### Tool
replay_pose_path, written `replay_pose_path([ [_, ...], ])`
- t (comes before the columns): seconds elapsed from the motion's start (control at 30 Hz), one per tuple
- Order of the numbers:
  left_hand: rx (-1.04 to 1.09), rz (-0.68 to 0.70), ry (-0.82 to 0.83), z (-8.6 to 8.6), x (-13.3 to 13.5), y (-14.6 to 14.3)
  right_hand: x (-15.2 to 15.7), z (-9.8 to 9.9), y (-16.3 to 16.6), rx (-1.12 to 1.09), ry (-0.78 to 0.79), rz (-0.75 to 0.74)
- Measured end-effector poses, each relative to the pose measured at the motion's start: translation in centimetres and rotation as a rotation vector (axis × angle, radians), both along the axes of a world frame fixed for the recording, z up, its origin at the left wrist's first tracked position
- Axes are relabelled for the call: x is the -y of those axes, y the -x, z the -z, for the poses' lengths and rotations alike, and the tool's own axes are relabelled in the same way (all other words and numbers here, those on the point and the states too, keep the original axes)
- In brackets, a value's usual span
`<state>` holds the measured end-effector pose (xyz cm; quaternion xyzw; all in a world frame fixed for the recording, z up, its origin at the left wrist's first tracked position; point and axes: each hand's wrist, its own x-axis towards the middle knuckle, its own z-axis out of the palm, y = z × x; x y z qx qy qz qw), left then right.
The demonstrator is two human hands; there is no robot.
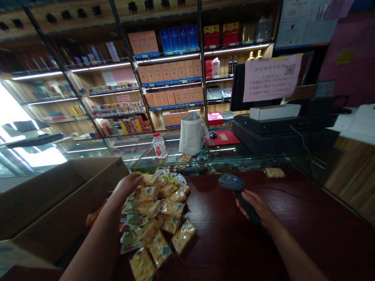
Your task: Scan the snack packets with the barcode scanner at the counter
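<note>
My right hand (pixel 255 206) is closed around the handle of a black barcode scanner (pixel 233 183), whose head points left and shows a small blue light. My left hand (pixel 126 186) reaches to the far end of a pile of several small clear snack packets (pixel 159 218) on the dark red counter (pixel 240 242). Its fingers rest on a packet at the top of the pile. The packets hold yellowish crackers and some have green print.
An open cardboard box (pixel 58 207) stands at the left. Beyond the counter is a glass display case (pixel 205 156) with a water bottle (pixel 159 145) and a white bag (pixel 191 132). A black cash register (pixel 278 128) sits at the right, shelves of boxed goods behind.
</note>
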<state>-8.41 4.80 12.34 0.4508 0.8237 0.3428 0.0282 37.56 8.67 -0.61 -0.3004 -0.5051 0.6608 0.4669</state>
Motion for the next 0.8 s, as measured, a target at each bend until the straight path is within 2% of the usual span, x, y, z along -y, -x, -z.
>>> replay_pose_path([
  [0.1,0.016,0.032,0.156,-0.2,0.3,0.3,0.0,-0.2,0.0,-0.022,0.002,-0.008],
  [0.17,-0.079,-0.009,0.212,-0.6,0.6,-0.5,0.0,-0.3,-0.1,-0.046,0.006,-0.012],
  [0.2,-0.162,-0.038,0.190,-0.9,0.7,-1.3,-0.1,-0.3,-0.1,-0.060,0.008,-0.011],
  [0.27,-0.332,-0.040,0.023,-1.2,0.6,-3.9,-0.1,-0.6,-0.2,-0.092,0.012,-0.001],
  [0.3,-0.382,0.013,-0.091,-1.2,0.3,-5.6,-0.2,-0.7,-0.4,-0.110,0.013,0.008],
  [0.37,-0.362,0.250,-0.268,-0.4,-0.8,-9.8,-0.4,-1.2,-0.8,-0.147,0.012,0.042],
  [0.4,-0.302,0.410,-0.299,0.4,-1.6,-12.1,-0.6,-1.4,-1.1,-0.170,0.011,0.072],
  [0.47,-0.158,0.728,-0.246,2.9,-3.7,-17.2,-1.0,-1.9,-1.9,-0.213,0.009,0.149],
  [0.53,-0.018,0.963,-0.113,6.0,-6.2,-22.5,-1.4,-2.3,-2.7,-0.258,-0.002,0.256],
  [0.57,0.055,1.036,-0.050,7.7,-7.5,-25.1,-1.7,-2.4,-3.2,-0.280,-0.013,0.322],
  [0.63,0.192,1.087,0.040,10.9,-10.0,-30.1,-2.1,-2.5,-4.1,-0.322,-0.046,0.473],
  [0.7,0.213,1.079,0.033,13.3,-12.4,-34.5,-2.5,-2.5,-5.0,-0.357,-0.082,0.633],
  [0.8,0.227,1.032,-0.012,15.3,-15.7,-40.1,-2.9,-2.5,-6.4,-0.398,-0.114,0.841],
])
